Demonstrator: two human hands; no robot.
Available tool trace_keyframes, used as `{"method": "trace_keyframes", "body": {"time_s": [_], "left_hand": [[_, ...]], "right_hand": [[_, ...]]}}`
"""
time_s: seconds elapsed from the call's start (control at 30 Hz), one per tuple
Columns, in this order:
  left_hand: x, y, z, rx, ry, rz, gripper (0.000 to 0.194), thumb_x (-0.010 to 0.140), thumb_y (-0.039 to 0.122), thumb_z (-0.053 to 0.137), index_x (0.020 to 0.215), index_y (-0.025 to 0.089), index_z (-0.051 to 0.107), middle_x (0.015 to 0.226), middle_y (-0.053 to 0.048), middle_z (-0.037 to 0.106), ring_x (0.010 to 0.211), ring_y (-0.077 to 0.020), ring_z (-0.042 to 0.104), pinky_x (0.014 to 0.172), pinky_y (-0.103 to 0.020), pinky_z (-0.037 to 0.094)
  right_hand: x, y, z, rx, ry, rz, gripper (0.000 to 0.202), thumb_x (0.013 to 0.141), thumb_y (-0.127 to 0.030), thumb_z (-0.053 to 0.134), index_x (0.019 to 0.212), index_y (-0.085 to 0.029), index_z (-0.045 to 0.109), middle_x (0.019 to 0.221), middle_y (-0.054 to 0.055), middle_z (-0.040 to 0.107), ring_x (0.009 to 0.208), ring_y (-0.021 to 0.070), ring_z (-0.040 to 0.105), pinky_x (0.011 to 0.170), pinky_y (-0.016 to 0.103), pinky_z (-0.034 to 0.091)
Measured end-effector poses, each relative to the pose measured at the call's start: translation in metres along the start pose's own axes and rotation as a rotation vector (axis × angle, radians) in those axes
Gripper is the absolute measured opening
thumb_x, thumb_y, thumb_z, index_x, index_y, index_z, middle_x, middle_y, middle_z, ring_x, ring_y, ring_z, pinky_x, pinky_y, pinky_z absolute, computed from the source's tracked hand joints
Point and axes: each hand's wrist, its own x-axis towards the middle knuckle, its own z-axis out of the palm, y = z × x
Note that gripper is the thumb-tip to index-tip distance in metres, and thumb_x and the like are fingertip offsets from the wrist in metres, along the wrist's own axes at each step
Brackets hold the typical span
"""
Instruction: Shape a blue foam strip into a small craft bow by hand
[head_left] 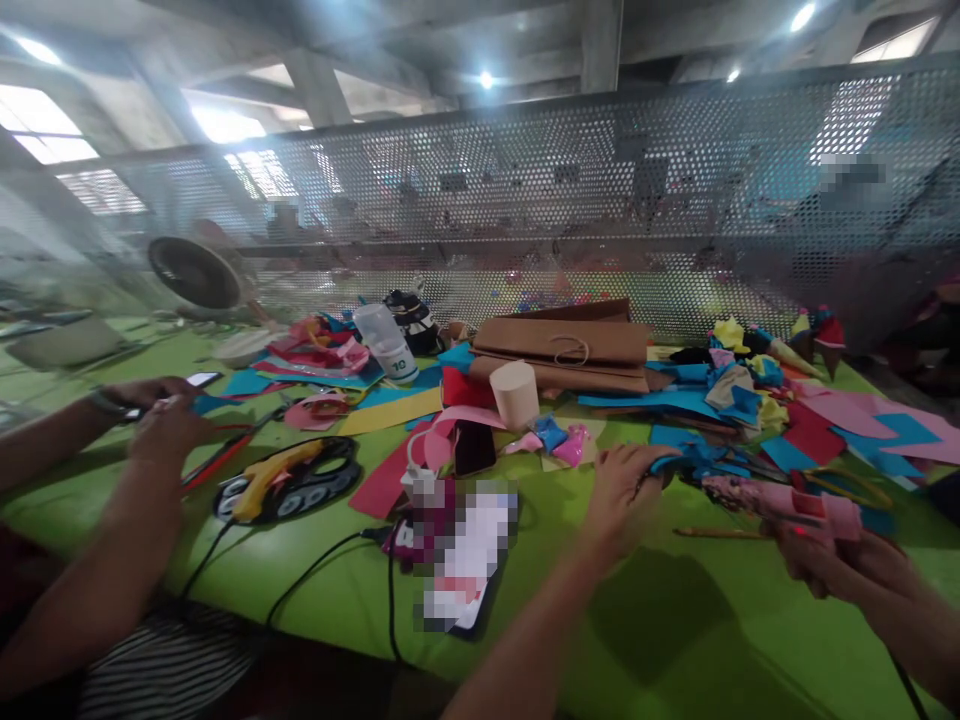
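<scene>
Nearest the camera, a black cable runs over the green table beside a flat, blurred-out object. Just beyond, the right hand is closed around the near end of a pink paper roll, which points left, tilted just above the table. The left hand lies fingers-down, pinching the edge of a blue paper piece that sits just beside the roll's far tip; whether the two touch is too blurred to tell.

As I judge it, the work goes best with the blue piece pinned flat and the roll gripped lightly so it is not crushed.

Further left, a yellow glue gun rests on a black stand, and a co-worker's two hands meet near a phone. Behind stand a cream cup, brown paper bags and a perforated metal screen.
</scene>
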Motion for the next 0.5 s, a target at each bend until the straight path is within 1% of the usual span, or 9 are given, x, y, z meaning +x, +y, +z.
{"method": "trace_keyframes", "body": {"time_s": [0.03,0.1,0.17,0.23,0.37,0.5], "left_hand": [[0.0,0.0,0.0,0.008,0.001,0.007,0.034,0.096,0.023,0.048,0.119,0.029,0.072,0.107,-0.002,0.073,0.104,-0.0228,0.057,0.097,-0.037,0.033],[-0.001,0.0,0.0,0.022,0.006,0.022,0.033,0.097,0.024,0.048,0.12,0.03,0.071,0.108,-0.001,0.073,0.104,-0.0222,0.058,0.096,-0.037,0.034],[-0.001,0.0,0.0,0.038,0.011,0.025,0.033,0.098,0.024,0.048,0.121,0.03,0.071,0.109,-0.001,0.073,0.103,-0.0218,0.058,0.095,-0.036,0.034],[-0.001,-0.001,0.0,0.055,0.005,0.02,0.034,0.099,0.025,0.047,0.122,0.031,0.071,0.109,-0.001,0.074,0.104,-0.0218,0.059,0.096,-0.036,0.035],[-0.001,-0.003,0.001,0.067,-0.012,0.025,0.035,0.099,0.024,0.046,0.124,0.032,0.069,0.112,0.0,0.073,0.106,-0.0218,0.059,0.097,-0.037,0.035],[-0.001,-0.006,0.002,0.062,0.01,0.034,0.035,0.096,0.02,0.048,0.121,0.032,0.07,0.111,0.001,0.073,0.106,-0.0211,0.059,0.098,-0.036,0.034]], "right_hand": [[0.0,0.0,0.001,0.044,-0.046,0.065,0.053,0.074,-0.073,0.065,0.068,-0.021,0.076,0.061,0.008,0.066,0.051,0.022,0.06,0.042,0.031,0.051],[-0.001,-0.001,0.001,0.076,-0.04,0.123,0.053,0.071,-0.072,0.067,0.071,-0.02,0.076,0.063,0.007,0.066,0.055,0.0216,0.059,0.045,0.03,0.051],[-0.001,-0.003,0.002,0.083,-0.03,0.14,0.05,0.069,-0.07,0.069,0.071,-0.021,0.077,0.064,0.006,0.066,0.056,0.0212,0.059,0.047,0.029,0.051],[-0.001,-0.004,0.003,0.076,-0.029,0.14,0.047,0.069,-0.068,0.071,0.07,-0.021,0.076,0.065,0.005,0.067,0.057,0.0211,0.059,0.049,0.028,0.052],[0.001,-0.006,0.008,0.079,-0.018,0.123,0.045,0.067,-0.066,0.072,0.067,-0.022,0.074,0.061,0.004,0.066,0.055,0.0206,0.058,0.047,0.027,0.05],[0.002,-0.014,0.013,0.027,-0.001,0.081,0.045,0.067,-0.066,0.07,0.067,-0.022,0.074,0.059,0.004,0.065,0.054,0.0207,0.057,0.045,0.027,0.049]]}}
